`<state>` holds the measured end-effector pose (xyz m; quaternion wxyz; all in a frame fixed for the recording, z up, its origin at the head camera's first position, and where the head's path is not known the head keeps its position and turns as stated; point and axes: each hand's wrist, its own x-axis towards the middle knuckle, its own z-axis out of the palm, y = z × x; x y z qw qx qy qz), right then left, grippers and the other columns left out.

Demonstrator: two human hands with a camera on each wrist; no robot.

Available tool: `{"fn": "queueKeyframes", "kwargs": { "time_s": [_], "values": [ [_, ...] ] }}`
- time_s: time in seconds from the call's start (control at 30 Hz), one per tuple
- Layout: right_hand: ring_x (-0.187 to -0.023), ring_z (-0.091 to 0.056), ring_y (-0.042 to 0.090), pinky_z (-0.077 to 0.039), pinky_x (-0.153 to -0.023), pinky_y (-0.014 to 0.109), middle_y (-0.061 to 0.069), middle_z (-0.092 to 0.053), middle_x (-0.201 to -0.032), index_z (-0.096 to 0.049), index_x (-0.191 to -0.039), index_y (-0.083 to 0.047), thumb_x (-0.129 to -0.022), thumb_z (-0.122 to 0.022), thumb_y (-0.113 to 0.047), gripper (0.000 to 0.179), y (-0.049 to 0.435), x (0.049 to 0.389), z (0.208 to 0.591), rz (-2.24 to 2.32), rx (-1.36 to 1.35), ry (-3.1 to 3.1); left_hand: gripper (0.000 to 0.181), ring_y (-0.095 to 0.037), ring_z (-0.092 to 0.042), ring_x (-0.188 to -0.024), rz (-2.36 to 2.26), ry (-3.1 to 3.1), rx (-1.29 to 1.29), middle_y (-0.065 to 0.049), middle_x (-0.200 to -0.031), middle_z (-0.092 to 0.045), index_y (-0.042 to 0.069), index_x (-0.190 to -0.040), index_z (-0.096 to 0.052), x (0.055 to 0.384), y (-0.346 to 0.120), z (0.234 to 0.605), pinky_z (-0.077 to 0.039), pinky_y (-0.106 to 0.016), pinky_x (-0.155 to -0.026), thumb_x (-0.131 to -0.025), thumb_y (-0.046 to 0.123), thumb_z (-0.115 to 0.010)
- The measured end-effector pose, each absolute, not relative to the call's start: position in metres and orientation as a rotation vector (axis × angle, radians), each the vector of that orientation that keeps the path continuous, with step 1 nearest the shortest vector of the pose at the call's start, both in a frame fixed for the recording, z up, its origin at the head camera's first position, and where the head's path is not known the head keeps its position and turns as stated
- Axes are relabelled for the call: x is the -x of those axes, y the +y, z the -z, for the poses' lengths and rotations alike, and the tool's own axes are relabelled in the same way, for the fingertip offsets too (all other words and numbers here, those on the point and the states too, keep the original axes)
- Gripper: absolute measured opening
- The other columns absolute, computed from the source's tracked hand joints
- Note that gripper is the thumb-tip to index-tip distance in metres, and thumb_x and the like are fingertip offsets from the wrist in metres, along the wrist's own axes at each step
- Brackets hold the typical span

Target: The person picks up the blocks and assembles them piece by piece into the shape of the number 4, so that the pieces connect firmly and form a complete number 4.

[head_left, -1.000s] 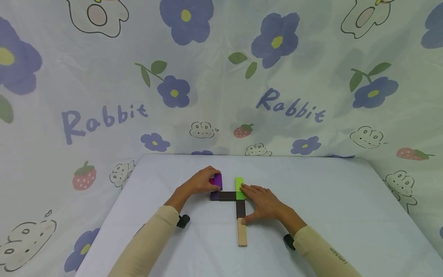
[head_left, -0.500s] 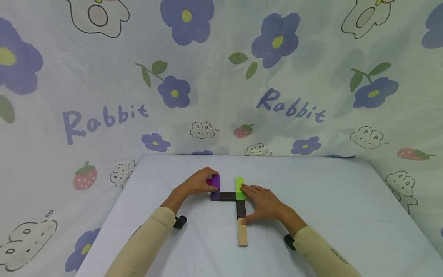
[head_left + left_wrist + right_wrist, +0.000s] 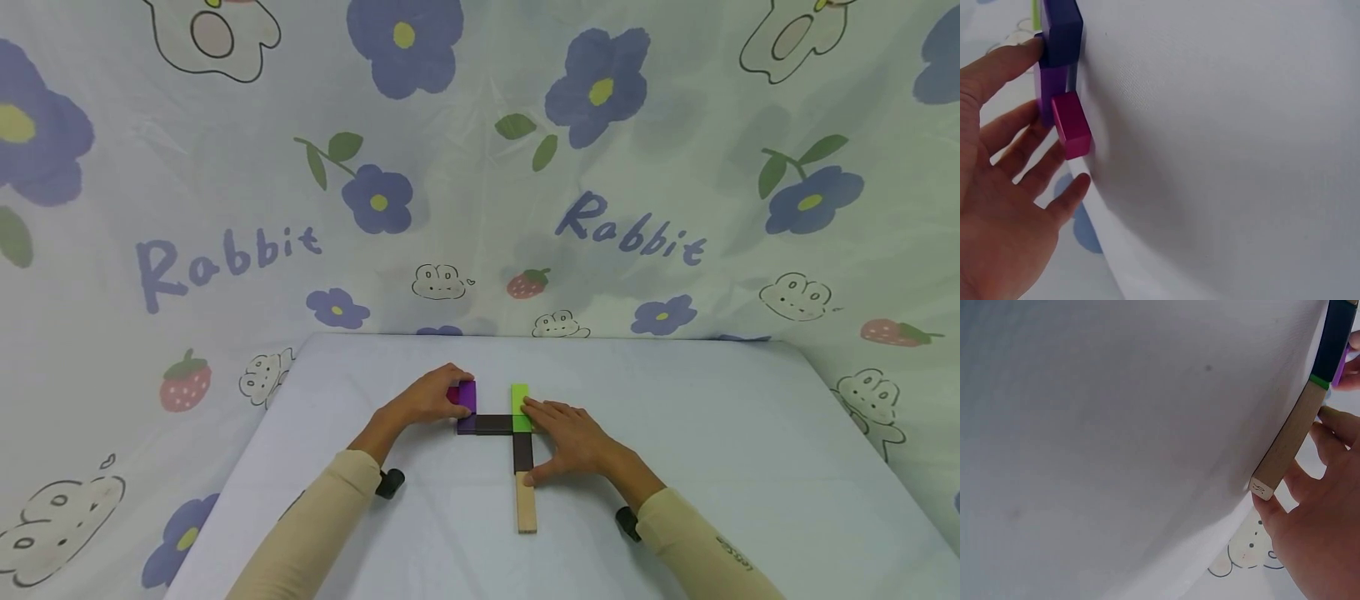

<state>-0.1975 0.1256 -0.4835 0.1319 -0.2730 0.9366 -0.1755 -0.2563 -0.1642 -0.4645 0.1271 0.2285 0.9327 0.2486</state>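
Note:
My left hand (image 3: 426, 398) holds a purple block (image 3: 467, 395) between thumb and fingers. The purple block lies across a dark purple block (image 3: 467, 426) at the left end of a black block (image 3: 494, 425). A magenta block (image 3: 1072, 125) sits against the purple one, partly hidden by my hand in the head view. My right hand (image 3: 573, 440) rests with spread fingers on the arrangement's right side. Its fingertips touch the lime green block (image 3: 520, 400); its thumb lies at the top of a pale wooden block (image 3: 527, 506), below another black block (image 3: 522, 452).
White cloth covers the table (image 3: 675, 400). Behind it hangs a curtain (image 3: 465, 192) printed with flowers and rabbits. A small black camera is worn at each wrist. One end of a wooden block (image 3: 1288, 440) bears a dark mark in the right wrist view.
My left hand has moved slightly left and toward me with the purple block, which now meets the dark purple block. The right hand has stayed in place.

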Motion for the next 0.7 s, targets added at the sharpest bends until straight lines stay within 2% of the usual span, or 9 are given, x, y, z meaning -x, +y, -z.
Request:
{"fn": "queueKeyframes", "kwargs": {
  "time_s": [0.7],
  "values": [
    [-0.147,-0.030,0.034,-0.028,-0.114,0.061,0.001,-0.031,-0.164,-0.035,-0.158,-0.016,-0.068,-0.080,-0.073,0.116,0.1261,0.1970,0.4816,0.529,0.801,2.708,0.061,-0.026,-0.058,-0.113,-0.779,2.705,-0.607,-0.013,-0.132,-0.060,0.004,-0.139,-0.059,0.2537,-0.1651,0.4646,-0.050,-0.044,-0.099,-0.085,0.021,-0.083]
  ]
}}
